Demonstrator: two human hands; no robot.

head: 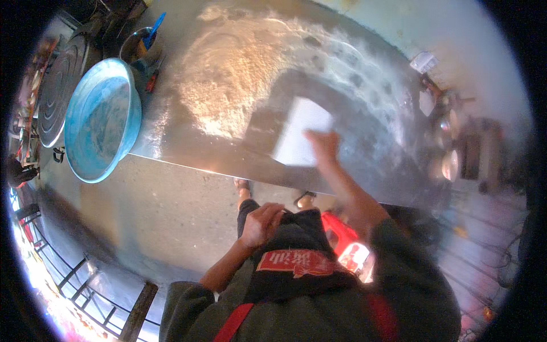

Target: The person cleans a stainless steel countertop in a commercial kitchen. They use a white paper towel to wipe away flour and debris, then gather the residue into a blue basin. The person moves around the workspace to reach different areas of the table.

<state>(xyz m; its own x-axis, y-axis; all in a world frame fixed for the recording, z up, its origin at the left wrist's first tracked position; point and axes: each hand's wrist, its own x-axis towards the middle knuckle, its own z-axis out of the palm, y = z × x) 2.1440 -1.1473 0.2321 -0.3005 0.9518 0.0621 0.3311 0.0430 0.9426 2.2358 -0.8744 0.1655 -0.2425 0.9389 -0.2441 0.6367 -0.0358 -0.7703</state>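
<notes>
My right hand [325, 147] is at the right edge of a white rectangular sheet or board [297, 132], blurred, and appears to grip it; its material cannot be told. The white piece is over a metal worktop [205, 156] dusted with pale flour-like powder [230, 72]. A darker swept patch surrounds the white piece, and the powder lies thickest beyond it and to its left. My left hand [263, 224] is near my waist in front of the dark apron [299, 239], fingers curled; whether anything is in it cannot be told.
A large blue basin [102, 122] stands at the worktop's left end. Behind it is a metal pot [139, 42] with a blue-handled utensil [157, 28]. A round ridged lid or plate [62, 92] lies farther left. Bowls [451, 164] stand at the right. A red container [339, 233] is beside my legs.
</notes>
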